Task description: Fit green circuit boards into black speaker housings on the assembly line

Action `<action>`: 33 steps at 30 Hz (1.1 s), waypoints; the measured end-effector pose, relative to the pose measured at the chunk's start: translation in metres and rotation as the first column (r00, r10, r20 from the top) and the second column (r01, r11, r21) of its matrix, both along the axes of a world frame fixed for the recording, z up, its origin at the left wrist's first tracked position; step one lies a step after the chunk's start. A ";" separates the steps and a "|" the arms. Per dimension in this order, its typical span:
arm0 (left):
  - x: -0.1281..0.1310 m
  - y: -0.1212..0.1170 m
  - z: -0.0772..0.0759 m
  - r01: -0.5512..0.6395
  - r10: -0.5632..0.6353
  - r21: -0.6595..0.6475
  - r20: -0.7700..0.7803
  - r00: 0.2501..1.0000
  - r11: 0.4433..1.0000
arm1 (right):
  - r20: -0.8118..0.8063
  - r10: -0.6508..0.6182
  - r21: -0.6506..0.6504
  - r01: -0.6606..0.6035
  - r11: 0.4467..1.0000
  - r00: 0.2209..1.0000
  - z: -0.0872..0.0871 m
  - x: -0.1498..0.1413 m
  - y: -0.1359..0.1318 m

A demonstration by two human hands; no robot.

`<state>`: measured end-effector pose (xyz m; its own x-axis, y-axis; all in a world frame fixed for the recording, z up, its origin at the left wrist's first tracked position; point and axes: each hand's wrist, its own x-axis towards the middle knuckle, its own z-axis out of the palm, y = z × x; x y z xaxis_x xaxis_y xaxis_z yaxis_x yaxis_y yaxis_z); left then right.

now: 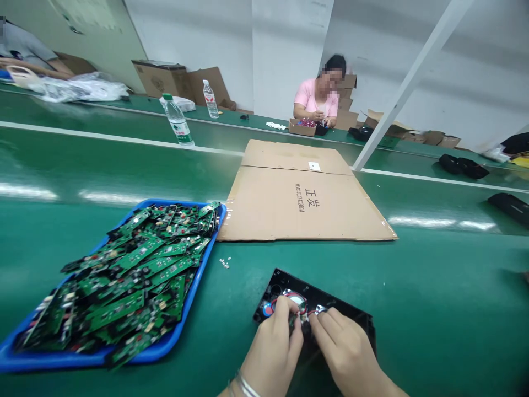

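Observation:
A black plastic housing (351, 311) lies tilted on the green bench in front of me, its inside facing up. Round silvery speaker parts (295, 300) sit in it, and thin red wires (306, 303) run between them. My left hand (275, 336) is closed in a pinch over the housing, with wire at its fingertips. Close beside it, my right hand (345, 342) has its fingers pressed together at the wires and a small pale part (304, 318). Exactly what lies between the right fingertips is hidden.
To the left, a blue tray (192, 300) is heaped with green circuit boards (136, 256). Flattened cardboard (268, 204) lies ahead. Small white bits (224, 263) are scattered near the tray. Beyond stand water bottles (179, 124) and a seated co-worker (316, 99); a white post (405, 94) rises at right.

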<state>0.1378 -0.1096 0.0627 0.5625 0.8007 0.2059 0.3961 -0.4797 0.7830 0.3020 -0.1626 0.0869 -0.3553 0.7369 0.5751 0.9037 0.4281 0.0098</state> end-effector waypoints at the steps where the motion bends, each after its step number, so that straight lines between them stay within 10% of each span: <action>1: 0.000 0.001 0.002 0.002 -0.003 -0.022 -0.017 1.000 1.000 | 0.044 0.013 -0.003 -0.013 1.000 0.999 0.003 0.001 0.001; 7: 0.004 0.004 0.008 0.009 -0.008 0.028 -0.042 0.999 1.000 | 0.243 0.080 0.018 -0.087 0.996 0.967 0.011 0.001 0.006; 19: 0.002 0.007 0.010 0.103 -0.106 0.146 0.011 0.994 0.984 | -0.189 -0.083 -0.006 0.083 0.996 0.979 -0.012 0.002 0.002; 26: 0.000 0.008 0.012 0.158 -0.168 0.106 0.099 0.981 0.982 | -0.365 0.053 -0.350 -0.189 0.917 0.930 -0.013 0.010 0.003; 33: -0.001 0.006 0.006 0.085 -0.104 0.214 0.076 0.992 0.973 | -0.385 0.080 -0.261 -0.191 0.946 0.920 -0.019 0.010 0.008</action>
